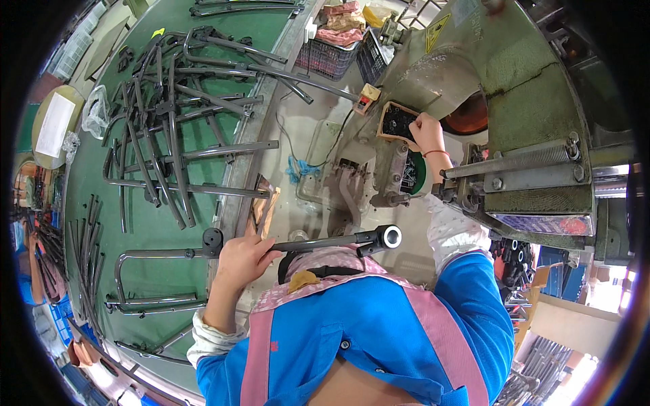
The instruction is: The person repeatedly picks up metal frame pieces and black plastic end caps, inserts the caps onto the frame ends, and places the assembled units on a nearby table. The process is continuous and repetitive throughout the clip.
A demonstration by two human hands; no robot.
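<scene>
Dark metal tube [325,242], head view: hangs just beyond the pink apron [376,276], wrapped in the closed fingers of the left hand [245,261]. Reaches with the right hand [426,133] into a tan-edged box [393,138] of small black parts [396,122]; curled fingertips hidden, so cannot tell of any hold. Nearby, a green round bin [424,173] of small metallic pieces [409,177]; farther, a dark crate [327,62] with red and brown bundles [340,35]. Looks glossy, straight, ending rightward in a pale ring [398,237].
</scene>
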